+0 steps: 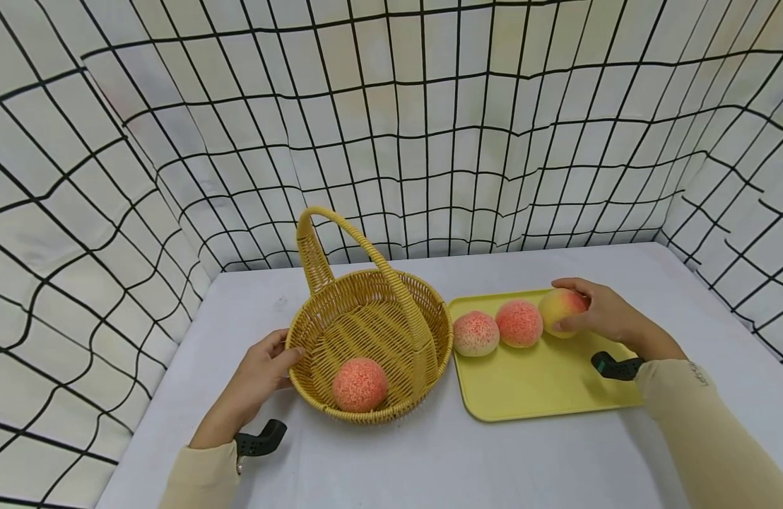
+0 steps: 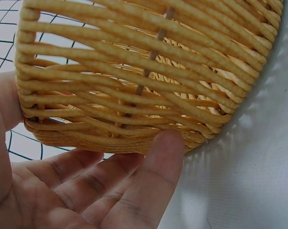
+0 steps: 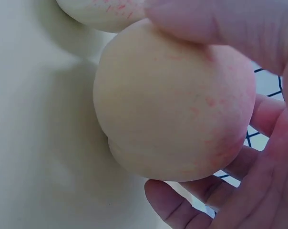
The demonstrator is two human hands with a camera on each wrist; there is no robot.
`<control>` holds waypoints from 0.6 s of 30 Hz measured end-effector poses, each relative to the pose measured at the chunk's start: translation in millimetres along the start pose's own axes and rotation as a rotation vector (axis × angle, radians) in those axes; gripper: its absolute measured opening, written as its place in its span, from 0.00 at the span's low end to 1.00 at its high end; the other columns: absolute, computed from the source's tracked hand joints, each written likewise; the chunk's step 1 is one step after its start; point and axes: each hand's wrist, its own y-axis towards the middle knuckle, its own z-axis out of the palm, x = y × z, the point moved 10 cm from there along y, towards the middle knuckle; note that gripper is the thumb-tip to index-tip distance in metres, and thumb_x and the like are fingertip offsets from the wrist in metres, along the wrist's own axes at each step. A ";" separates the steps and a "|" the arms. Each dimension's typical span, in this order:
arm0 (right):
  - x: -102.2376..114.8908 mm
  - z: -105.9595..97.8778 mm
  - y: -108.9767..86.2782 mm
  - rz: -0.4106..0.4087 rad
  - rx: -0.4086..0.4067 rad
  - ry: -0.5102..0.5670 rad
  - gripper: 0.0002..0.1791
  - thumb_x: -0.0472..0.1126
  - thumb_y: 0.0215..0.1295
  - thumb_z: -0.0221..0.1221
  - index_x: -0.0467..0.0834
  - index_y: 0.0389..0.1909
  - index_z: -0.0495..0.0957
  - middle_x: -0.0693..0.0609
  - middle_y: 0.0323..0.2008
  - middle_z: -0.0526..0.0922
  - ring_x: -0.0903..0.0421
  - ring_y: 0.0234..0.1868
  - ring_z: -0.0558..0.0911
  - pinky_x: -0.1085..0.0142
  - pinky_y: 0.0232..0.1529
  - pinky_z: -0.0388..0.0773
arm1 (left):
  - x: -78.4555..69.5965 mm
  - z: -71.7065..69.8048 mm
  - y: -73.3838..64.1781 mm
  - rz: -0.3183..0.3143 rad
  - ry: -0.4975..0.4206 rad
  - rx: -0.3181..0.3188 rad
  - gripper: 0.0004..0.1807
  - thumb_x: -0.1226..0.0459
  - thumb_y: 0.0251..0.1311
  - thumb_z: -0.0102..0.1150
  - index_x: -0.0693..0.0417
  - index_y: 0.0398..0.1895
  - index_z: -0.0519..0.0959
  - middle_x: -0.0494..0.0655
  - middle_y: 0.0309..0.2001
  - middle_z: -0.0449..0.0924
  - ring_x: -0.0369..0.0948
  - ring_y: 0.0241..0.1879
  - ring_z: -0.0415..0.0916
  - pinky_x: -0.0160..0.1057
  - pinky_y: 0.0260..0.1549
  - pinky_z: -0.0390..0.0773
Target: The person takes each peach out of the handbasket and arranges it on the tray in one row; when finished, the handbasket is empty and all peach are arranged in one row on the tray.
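A round wicker basket (image 1: 340, 311) with a tall arched handle stands left of centre, with one pink-red peach (image 1: 360, 384) lying inside near its front wall. My left hand (image 1: 262, 367) grips the basket's left rim, thumb over the edge; in the left wrist view its fingers (image 2: 165, 152) press against the woven side. At the right, my right hand (image 1: 604, 316) holds a yellow and red peach (image 1: 559, 312) between thumb and fingers, over the yellow tray (image 1: 525, 392). In the right wrist view this peach (image 3: 168, 105) shows a pale side with a pink blush.
Two more peaches, a speckled one (image 1: 476, 334) and a pink one (image 1: 519, 324), sit in a row along the tray's back left. The basket's right rim comes close to the tray's left edge. White cloth with a black grid net (image 1: 404, 141) walls in the white table (image 1: 391, 466).
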 end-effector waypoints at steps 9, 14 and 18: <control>-4.9 -0.3 -0.8 0.011 0.002 0.017 0.48 0.50 0.64 0.70 0.40 0.79 0.59 0.36 0.65 0.73 0.42 0.59 0.74 0.51 0.61 0.73 | 1.2 -0.5 0.0 0.000 0.000 -0.002 0.30 0.61 0.78 0.51 0.64 0.77 0.61 0.67 0.67 0.73 0.52 0.58 0.81 0.44 0.46 0.88; -6.8 0.0 -3.2 0.015 0.004 0.043 0.48 0.50 0.65 0.70 0.40 0.80 0.58 0.36 0.65 0.74 0.43 0.59 0.74 0.53 0.60 0.73 | 1.0 -0.3 0.2 0.003 -0.004 0.000 0.30 0.61 0.78 0.51 0.64 0.78 0.61 0.67 0.67 0.73 0.52 0.57 0.81 0.44 0.46 0.88; -8.0 -0.3 -4.1 0.016 0.000 0.053 0.48 0.50 0.65 0.70 0.40 0.80 0.59 0.36 0.65 0.74 0.42 0.59 0.74 0.55 0.59 0.73 | 0.9 0.0 0.2 0.001 -0.007 0.001 0.30 0.61 0.78 0.51 0.64 0.78 0.60 0.67 0.68 0.73 0.53 0.58 0.81 0.44 0.46 0.88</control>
